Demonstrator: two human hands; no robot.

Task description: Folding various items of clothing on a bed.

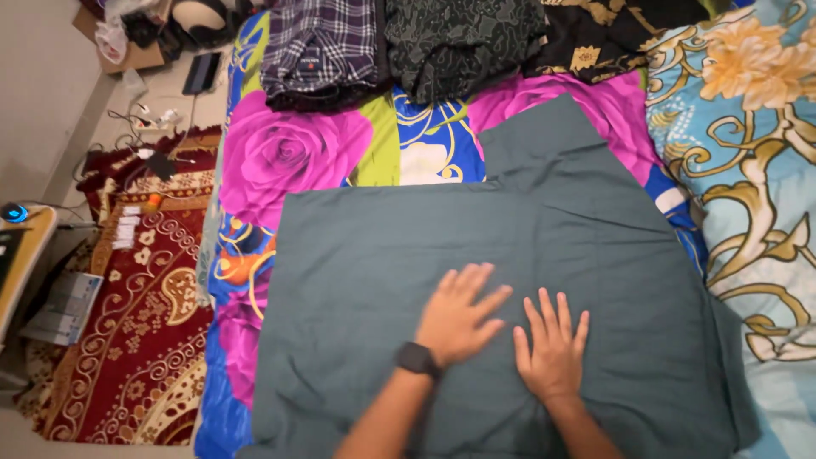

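Grey-green garment (476, 246), judged soft and light, is pressed flat on the bed (297, 144) by left hand (459, 314) and right hand (552, 348), both released, fingers spread; hems are best gripped.

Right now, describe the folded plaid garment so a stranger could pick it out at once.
Start at the bed with the bright floral sheet, where both hands press a grey cloth. Look to the far edge, where three folded garments lie in a row. The plaid garment is the leftmost, the only checked one, purple and white; its neighbours are a dark patterned one and a black-and-gold one.
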